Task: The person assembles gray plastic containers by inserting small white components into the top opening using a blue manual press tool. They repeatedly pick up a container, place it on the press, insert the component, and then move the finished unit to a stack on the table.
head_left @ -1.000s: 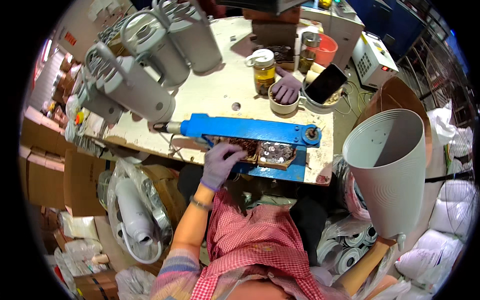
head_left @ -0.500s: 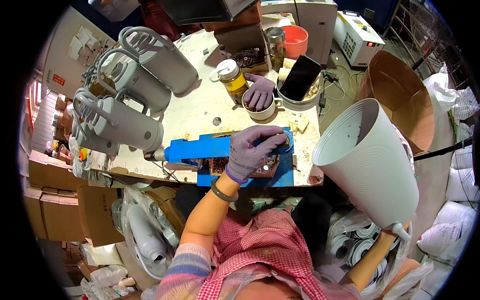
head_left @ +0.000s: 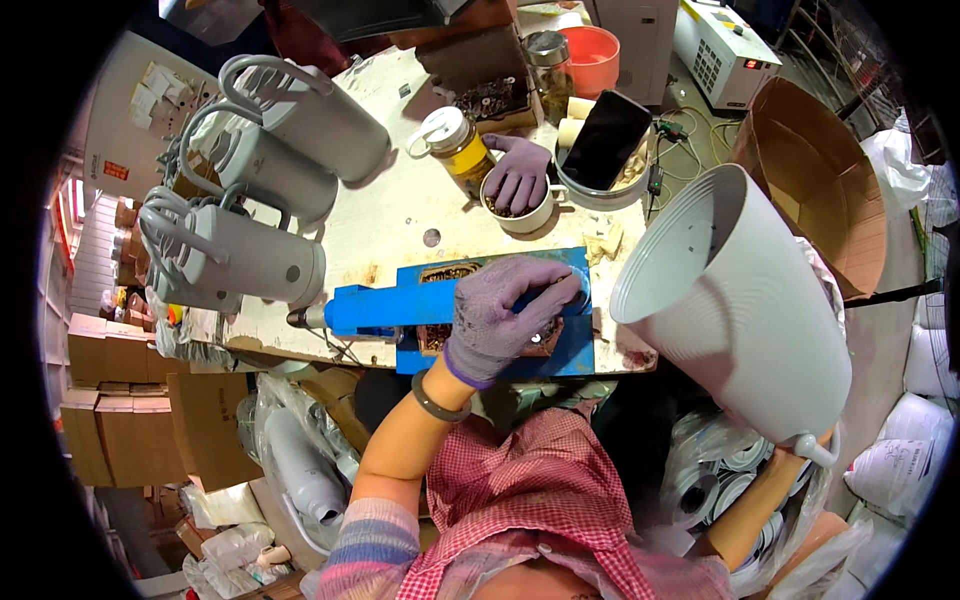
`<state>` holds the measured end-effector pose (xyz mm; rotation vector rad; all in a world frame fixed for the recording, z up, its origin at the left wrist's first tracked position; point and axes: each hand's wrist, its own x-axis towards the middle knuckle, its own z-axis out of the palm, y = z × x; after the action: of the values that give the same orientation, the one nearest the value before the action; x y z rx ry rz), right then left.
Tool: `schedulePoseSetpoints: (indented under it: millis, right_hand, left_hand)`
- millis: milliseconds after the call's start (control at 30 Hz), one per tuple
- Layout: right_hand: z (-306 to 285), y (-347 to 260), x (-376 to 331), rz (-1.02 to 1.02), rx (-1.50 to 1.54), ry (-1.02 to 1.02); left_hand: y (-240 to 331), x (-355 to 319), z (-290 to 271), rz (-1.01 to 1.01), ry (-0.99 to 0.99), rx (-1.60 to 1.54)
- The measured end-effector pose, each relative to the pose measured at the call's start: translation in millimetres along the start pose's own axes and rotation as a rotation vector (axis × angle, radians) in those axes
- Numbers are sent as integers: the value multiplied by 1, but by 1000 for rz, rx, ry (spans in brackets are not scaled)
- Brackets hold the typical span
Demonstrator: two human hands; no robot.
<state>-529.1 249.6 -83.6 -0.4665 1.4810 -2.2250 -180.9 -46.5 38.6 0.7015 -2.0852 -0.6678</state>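
Observation:
My left hand (head_left: pixel 497 318) wears a grey-purple glove and reaches over the right end of a blue metal fixture (head_left: pixel 390 309). Its thumb and fingers are pinched there; what lies between them is too small to make out. Small metal parts (head_left: pixel 541 338) show in a tray under the wrist. At the right, a big light grey jug (head_left: pixel 745 320) tilts with its wide mouth up and to the left, and dark specks show inside. My bare right hand (head_left: pixel 826 440) is at its lower end by the loop handle (head_left: pixel 815 450), fingers mostly hidden behind it.
Several grey jugs (head_left: pixel 265 255) with loop handles stand and lie at the table's left. Behind the fixture are a white cup (head_left: pixel 520 220) with a glove (head_left: pixel 520 172), a yellow-labelled jar (head_left: pixel 462 150) and a phone (head_left: pixel 605 140). A cardboard box (head_left: pixel 825 190) stands far right.
The view has shifted a little. The grey jug's mouth has risen slightly and swung a bit left in my right hand. My left hand stays pinched at the fixture's right end.

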Motion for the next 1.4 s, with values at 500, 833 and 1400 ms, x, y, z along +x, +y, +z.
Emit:
schedulePoseSetpoints:
  millis: [500,833,1400]
  right_hand:
    - [-64,-10,-25,107,471,-219]
    - [-86,-2,-41,124,386,9]
    - [-133,19,-33,189,304,338]
  left_hand:
    - [-82,-107,11,-346,-570,446]
    - [-84,-115,0,29,-333,567]
    - [-35,-43,-84,62,-311,509]
